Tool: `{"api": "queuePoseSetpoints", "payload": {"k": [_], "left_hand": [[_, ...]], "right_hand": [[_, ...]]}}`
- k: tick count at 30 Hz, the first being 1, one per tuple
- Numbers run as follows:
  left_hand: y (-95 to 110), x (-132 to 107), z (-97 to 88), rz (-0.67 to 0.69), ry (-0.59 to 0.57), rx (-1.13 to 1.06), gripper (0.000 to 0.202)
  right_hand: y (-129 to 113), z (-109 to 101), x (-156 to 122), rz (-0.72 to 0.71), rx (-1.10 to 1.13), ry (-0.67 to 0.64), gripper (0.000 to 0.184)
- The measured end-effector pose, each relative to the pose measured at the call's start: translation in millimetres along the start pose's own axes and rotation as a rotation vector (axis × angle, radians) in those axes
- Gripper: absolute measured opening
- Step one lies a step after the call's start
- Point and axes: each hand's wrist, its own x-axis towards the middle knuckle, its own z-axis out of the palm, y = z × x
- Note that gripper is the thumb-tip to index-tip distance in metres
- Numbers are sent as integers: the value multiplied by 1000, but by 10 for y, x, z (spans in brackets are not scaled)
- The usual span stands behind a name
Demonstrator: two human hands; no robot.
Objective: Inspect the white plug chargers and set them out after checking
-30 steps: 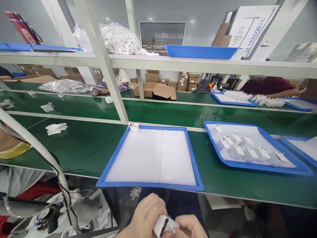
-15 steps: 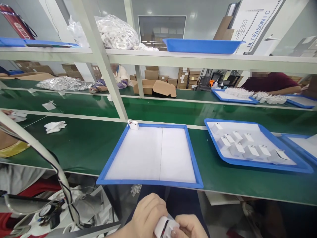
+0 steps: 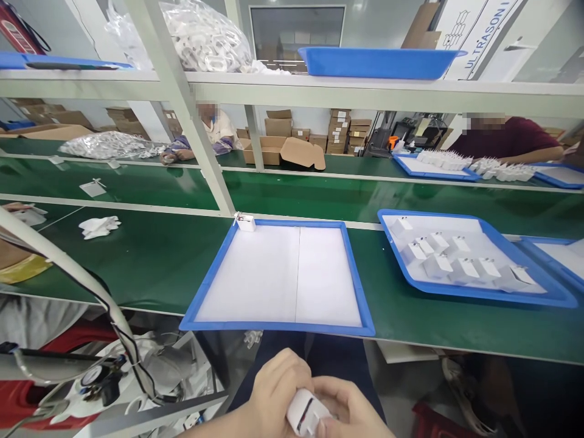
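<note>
white plastic casing (image 3: 306, 415) sits low at six o'clock, right at the bottom edge, gripped between both hands just below the near rim of the green bench (image 3: 150, 267). it's small, glossy and rounded at the corners, with a dark slot on the face turned up and a speck of red inside it. left hand (image 3: 274, 389) curls over its ten o'clock side, fingers closed around the shell; right hand (image 3: 349, 409) comes in from three o'clock, thumb pressed on the lower end, fingers folded behind. the casing's underside and far end are covered by those fingers, and the frame cuts off its bottom corner and both wrists, so what the slot holds is too small to read.

up at twelve o'clock lies the blue-rimmed tray (image 3: 201, 296) with a white liner, one small white part (image 3: 246, 222) at its far-left corner. at two o'clock a second blue tray (image 3: 474, 297) carries rows of similar white pieces, details blurred. across the belt, two other people sit behind the shelf posts, mostly hidden by the frame.
</note>
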Motion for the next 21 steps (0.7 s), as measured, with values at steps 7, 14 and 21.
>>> {"api": "queuePoseSetpoints", "payload": {"k": [7,14,21], "left_hand": [[-20,56,62,-54,-72,102,45],[-29,159,30,-151,-193,-36,57],[-22,173,16,-19,77,152,55]], "right_hand": [[82,19,89,-146,268,-6,74],[-62,106,38,-151,202,7,72],[-141,49,16,-198,-253,175,56]]}}
